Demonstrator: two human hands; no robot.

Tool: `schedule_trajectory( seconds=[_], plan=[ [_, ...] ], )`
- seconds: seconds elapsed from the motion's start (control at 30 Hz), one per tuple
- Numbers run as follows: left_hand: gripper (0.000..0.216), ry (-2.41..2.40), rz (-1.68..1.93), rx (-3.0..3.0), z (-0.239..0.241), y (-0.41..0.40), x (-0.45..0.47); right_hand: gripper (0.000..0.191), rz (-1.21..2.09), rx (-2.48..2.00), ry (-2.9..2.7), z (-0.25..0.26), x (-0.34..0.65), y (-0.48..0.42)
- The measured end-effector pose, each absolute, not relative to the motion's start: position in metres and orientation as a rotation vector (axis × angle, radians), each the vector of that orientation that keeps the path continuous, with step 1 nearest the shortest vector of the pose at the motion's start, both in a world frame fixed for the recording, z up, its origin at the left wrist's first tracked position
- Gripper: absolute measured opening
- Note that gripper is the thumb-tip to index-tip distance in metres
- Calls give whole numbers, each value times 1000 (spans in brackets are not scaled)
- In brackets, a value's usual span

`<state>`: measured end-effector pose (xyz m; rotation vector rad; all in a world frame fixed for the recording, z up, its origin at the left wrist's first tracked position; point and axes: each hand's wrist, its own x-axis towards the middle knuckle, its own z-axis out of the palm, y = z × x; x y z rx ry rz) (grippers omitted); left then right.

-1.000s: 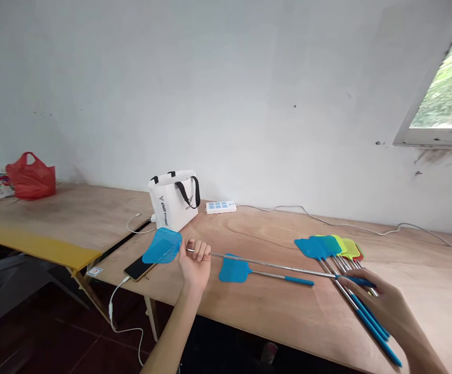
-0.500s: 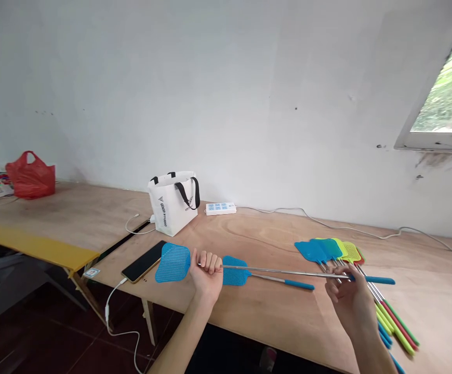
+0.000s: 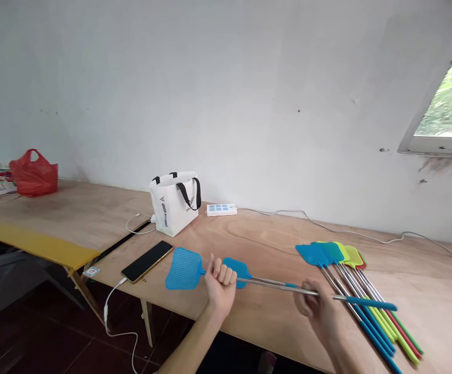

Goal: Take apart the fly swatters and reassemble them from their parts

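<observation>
Fly swatter (image 3: 184, 268), blue, held over surface (image 3: 265, 244) front edge: left hand (image 3: 220, 280) fisted on rod beside head, right hand (image 3: 319, 310) gripping rod near handle.

white tote bag (image 3: 175, 205) | phone (image 3: 147, 261) | power strip (image 3: 221, 209) | red bag (image 3: 34, 174)

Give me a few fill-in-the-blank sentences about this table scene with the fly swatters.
The left hand and right hand hold one fly swatter with a ___ head.
The white bag has ___ handles.
The plastic bag at the far left is ___.
Missing words: blue, black, red.
</observation>
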<state>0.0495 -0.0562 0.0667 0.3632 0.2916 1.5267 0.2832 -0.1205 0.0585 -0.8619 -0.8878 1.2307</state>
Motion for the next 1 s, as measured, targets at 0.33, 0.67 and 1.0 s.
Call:
schedule_trajectory(
  seconds=[0.33, 0.67, 1.0],
  plan=[
    [64, 289, 1372, 269, 36, -79, 91, 63, 1300, -980, -840, 11, 202, -118],
    [54, 502, 1410, 599, 31, -85, 125, 63, 1312, -1090, -917, 9, 227, -109],
    [70, 719, 1244, 1021, 25, -88, 125, 44, 1262, -1016, -1071, 17, 223, -116]
  ],
)
